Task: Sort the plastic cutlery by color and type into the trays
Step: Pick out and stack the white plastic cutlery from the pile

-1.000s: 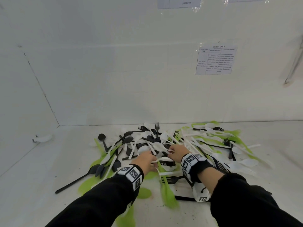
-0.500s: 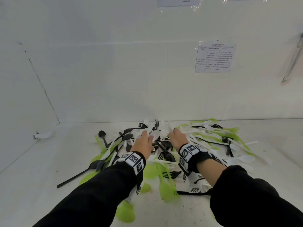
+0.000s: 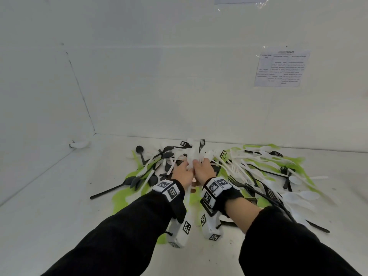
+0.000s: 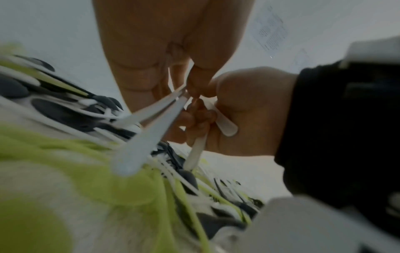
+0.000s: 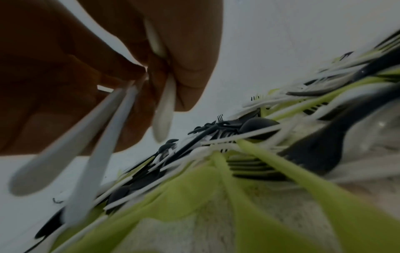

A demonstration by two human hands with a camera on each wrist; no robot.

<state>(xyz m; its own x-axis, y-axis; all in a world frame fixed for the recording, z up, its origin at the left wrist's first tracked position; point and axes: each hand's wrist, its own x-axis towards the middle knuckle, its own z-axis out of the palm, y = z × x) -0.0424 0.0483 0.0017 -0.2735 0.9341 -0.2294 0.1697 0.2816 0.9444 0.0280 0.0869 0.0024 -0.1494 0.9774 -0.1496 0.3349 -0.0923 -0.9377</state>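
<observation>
A mixed pile of white, black and green plastic cutlery (image 3: 235,172) lies on the white tabletop by the back wall. Both hands meet over its middle. My left hand (image 3: 188,167) pinches the handles of a few white pieces (image 4: 151,123), which fan out below the fingers. My right hand (image 3: 199,163) touches the left and grips more white handles (image 5: 162,109). The held white bundle (image 3: 194,155) sticks up beyond the fingertips. Its ends are blurred, so I cannot tell the type of each piece.
Black spoons (image 3: 139,150) and a long black handle (image 3: 111,190) lie at the pile's left edge. White spoons (image 3: 304,196) and black forks (image 3: 274,154) spread to the right. The white wall (image 3: 179,86) stands close behind. A paper sheet (image 3: 280,66) hangs on it.
The hands, apart in the pile half a second ago, have come together at its middle. They now hold a raised bundle of white pieces between them.
</observation>
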